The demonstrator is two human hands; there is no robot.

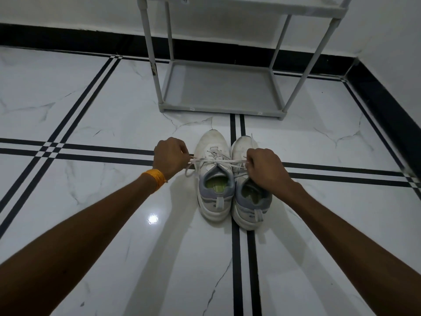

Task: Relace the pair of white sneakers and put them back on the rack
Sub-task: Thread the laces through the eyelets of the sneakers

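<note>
From the head camera we see our two white sneakers standing side by side on the marble floor (114,99), toes toward the rack (218,92), heels toward us. The left sneaker (215,179) has its lace (216,161) criss-crossed up the eyelets, and both ends are being drawn out sideways in opposite directions, taut across the tongue. Our left hand (169,157) is closed in a pinch on one end of that lace, with a loose loop hanging below the fingers; our right hand (265,168) is closed the same way on the other end, hovering over the right sneaker (251,195).

We judge the threading of the left sneaker done, with the bow being tightened or about to be formed. How the right sneaker is laced we cannot tell, since our right hand covers its throat; only a stray lace tip shows near its toe. Still to come: finishing this knot, seeing to the right sneaker if needed, and lifting both onto the rack, whose lower shelf stands bare just ahead
</note>
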